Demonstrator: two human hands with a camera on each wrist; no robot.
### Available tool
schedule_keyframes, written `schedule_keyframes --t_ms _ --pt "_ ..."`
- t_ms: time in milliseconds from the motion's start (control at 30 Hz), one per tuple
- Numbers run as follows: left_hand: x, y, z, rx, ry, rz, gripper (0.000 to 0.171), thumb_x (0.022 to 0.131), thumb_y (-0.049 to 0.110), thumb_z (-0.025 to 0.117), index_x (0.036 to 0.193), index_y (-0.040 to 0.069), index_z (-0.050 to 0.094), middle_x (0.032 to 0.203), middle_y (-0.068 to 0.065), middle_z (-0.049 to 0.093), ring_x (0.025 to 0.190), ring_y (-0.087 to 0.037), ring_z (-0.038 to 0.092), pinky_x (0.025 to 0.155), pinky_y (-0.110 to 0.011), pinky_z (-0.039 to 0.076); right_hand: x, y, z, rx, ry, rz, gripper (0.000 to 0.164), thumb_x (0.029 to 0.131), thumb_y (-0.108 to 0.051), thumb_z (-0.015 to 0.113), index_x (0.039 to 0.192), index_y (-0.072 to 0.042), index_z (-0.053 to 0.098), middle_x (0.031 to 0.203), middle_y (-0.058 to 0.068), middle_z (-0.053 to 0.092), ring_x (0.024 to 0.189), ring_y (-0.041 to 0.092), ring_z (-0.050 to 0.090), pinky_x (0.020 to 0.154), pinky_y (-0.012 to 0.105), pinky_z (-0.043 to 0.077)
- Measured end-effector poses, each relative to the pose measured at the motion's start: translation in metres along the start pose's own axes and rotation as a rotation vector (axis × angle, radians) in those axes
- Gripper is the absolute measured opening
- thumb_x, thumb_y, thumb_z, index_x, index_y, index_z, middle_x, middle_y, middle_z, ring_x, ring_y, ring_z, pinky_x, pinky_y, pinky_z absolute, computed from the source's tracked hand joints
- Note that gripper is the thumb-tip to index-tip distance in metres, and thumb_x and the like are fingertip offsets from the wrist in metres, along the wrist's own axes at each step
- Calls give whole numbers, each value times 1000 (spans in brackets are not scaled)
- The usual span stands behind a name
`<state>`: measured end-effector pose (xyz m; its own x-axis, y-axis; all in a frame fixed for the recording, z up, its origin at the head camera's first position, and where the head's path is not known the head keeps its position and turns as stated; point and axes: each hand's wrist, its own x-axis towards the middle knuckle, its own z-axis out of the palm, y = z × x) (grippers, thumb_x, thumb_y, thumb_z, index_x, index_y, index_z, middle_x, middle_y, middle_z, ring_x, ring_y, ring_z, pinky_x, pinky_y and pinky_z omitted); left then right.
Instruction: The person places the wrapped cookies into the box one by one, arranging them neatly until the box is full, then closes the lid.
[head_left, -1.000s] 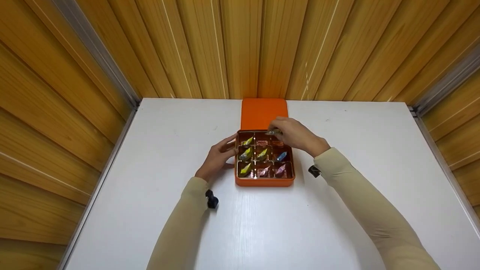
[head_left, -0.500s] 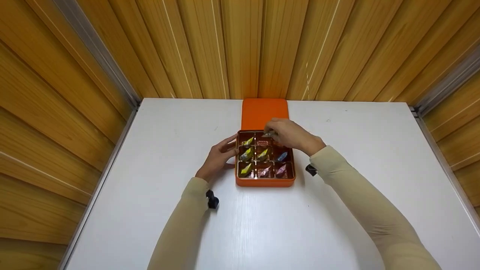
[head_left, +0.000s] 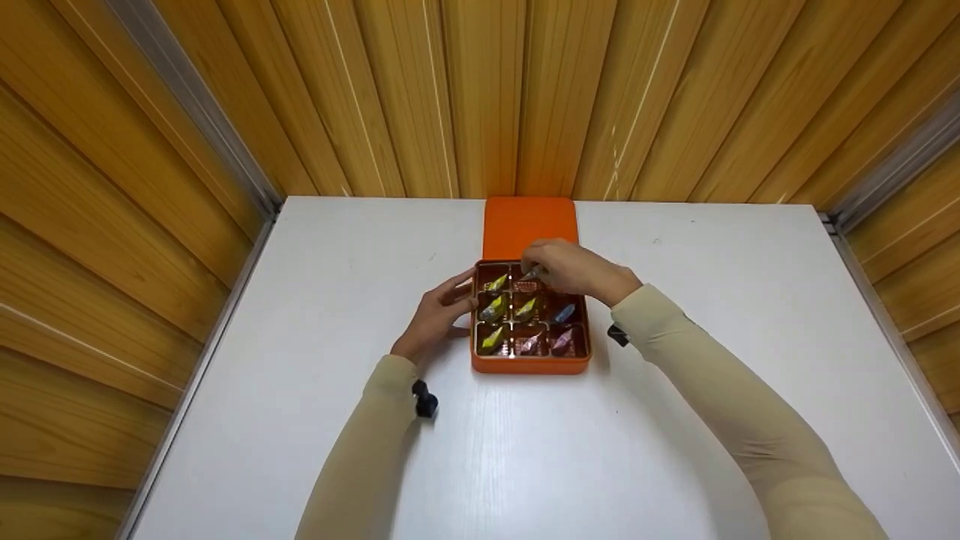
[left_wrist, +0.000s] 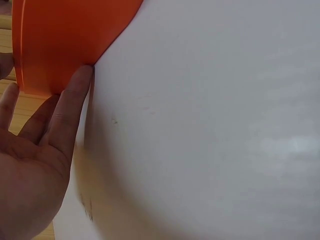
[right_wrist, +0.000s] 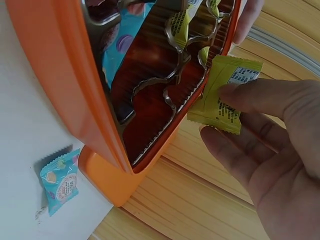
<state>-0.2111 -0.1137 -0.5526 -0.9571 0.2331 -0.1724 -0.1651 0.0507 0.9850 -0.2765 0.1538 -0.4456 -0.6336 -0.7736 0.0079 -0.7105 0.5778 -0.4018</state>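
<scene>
An orange tin (head_left: 530, 365) with a divided brown tray stands on the white table. Several compartments hold small wrapped packets: yellow ones (head_left: 493, 308) on the left, a blue one (head_left: 565, 312) and pinkish ones (head_left: 564, 342) on the right. My right hand (head_left: 574, 268) is over the tin's far edge. Between thumb and fingers it pinches a yellow wrapped packet (right_wrist: 212, 107), at the tray's back row. My left hand (head_left: 435, 315) rests against the tin's left side, fingers extended along the wall (left_wrist: 60, 45). The back right compartment is hidden by my right hand in the head view.
The orange lid (head_left: 529, 221) lies flat behind the tin, near the wood-panelled wall (head_left: 480, 97). In the right wrist view a blue packet (right_wrist: 61, 180) lies on the table (right_wrist: 25, 150) beside the lid. Panelled walls also flank the table.
My right hand has moved left and slightly lower with the yellow packet, from the back right compartment toward the back middle one. The left hand and tin have stayed put.
</scene>
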Motion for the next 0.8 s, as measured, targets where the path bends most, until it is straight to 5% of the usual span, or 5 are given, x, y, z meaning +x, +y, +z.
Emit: schedule_keyframes --t_ms 800 --pt "1 -2 0 -29 1 3 61 105 15 67 161 32 50 156 -13 54 131 -33 62 84 -53 64 15 2 14 -38 -79 -1 19 98 6 71 115 0 76 112 16 72 107 31 69 96 46 59"
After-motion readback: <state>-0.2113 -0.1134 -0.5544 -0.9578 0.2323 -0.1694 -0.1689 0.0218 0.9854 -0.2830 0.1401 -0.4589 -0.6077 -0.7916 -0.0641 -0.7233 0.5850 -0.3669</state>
